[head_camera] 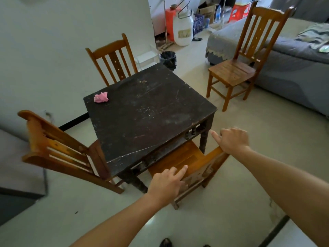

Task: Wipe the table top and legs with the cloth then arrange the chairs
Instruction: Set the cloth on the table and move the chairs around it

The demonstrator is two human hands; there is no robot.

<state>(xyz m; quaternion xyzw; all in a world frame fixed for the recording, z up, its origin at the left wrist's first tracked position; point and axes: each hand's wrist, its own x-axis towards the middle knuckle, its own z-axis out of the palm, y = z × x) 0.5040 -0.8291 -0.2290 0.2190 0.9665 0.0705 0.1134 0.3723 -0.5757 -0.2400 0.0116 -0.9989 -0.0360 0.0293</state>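
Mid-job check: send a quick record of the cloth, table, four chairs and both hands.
table: dark, scuffed top
cloth: pink, bunched, on the table's far left corner, untouched
near chair: seat partly under table
left hand: rests on its back, fingers fairly straight
right hand: on the back's other end, grip blurred
left chair: seat tucked under table
far chair: against table, by the wall
fourth chair: apart, beside the sofa

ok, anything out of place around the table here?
One chair stands apart beside the sofa, not drawn up to the table like the others. The table's top is scuffed, with pale marks.
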